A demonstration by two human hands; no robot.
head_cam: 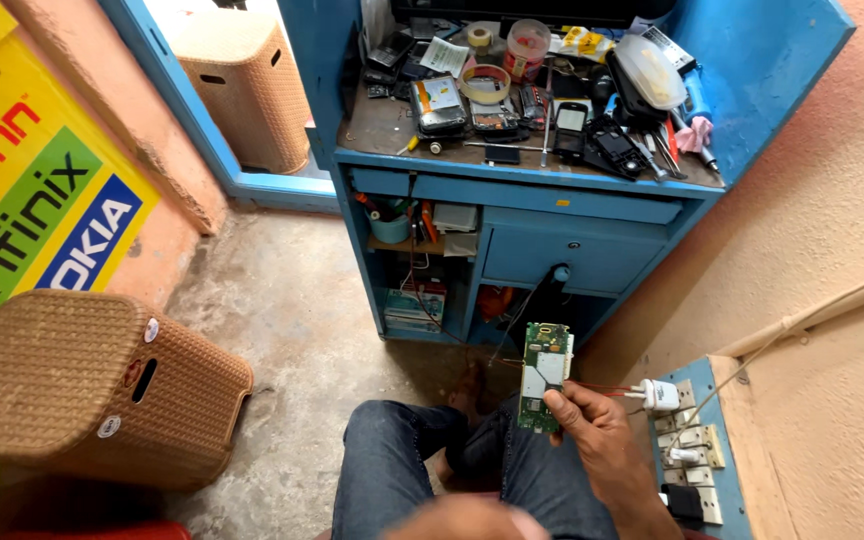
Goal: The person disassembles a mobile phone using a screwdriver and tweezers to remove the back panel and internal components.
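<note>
circuit board (pixel 544 375), green and long, is held up in the right hand (pixel 597 430) over the person's lap, a little right of the middle of the view and toward the 6 o'clock side. the hand closes on the lower end of it: the thumb presses on the face near the bottom corner and the other fingers are behind, so the most of the board stands free above the grip. the left hand i cannot find in the view; only a blurred pale shape is at the bottom edge, and i cannot tell what it is.

the long axis of the board goes nearly upright in the picture, from about 6 o'clock to 12 o'clock, with the top leaning very slightly to 1 o'clock. the upper end points to the blue workbench (pixel 522 185), which stands at 12 o'clock with many phone parts, tape rolls and tools on it. the face with metal shields and small parts looks to the camera.

to hold it well, i judge the grip should stay at the edges and the bare lower corner, not on the small components, and the pressure should be light so the thin board does not bend. thin red wires (pixel 602 388) run from near the board toward the white plug (pixel 658 396) in the socket strip (pixel 697 450) at 3 o'clock of the hand; it is better not to pull them tight. at 9 o'clock a woven brown stool (pixel 82 385) lies on the concrete floor (pixel 282 310).
</note>
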